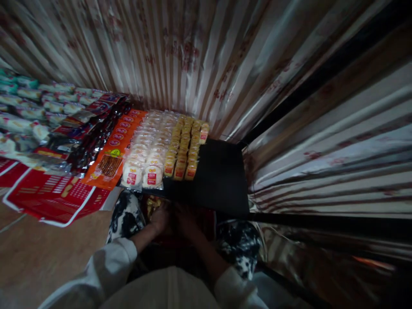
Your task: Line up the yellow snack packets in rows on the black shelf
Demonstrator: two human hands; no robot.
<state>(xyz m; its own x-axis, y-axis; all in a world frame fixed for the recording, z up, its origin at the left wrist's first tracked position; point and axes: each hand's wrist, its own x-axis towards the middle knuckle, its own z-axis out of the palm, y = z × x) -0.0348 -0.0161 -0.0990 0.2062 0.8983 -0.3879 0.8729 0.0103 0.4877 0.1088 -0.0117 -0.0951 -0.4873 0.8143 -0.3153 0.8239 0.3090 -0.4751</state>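
Both hands reach down between my knees into a dark space below the near edge of a black table [222, 171]. My left hand [160, 218] is beside some shiny yellow packets [152, 205]; its fingers are too dark to make out. To its right, my right hand [186, 219] is deep in shadow, its fingertips hidden. Around the hands a red bag or box [207, 223] shows in part. Above them on the table stand rows of small yellow wrapped snacks [180, 165] and rows of round white crackers [152, 171] in clear wrappers.
Left of the crackers lie an orange snack bag [124, 128], dark red packets [106, 116] and several white-and-green packets [32, 113]. A red bag with white handles [58, 193] hangs at the table's front. A patterned curtain [180, 56] runs behind and right.
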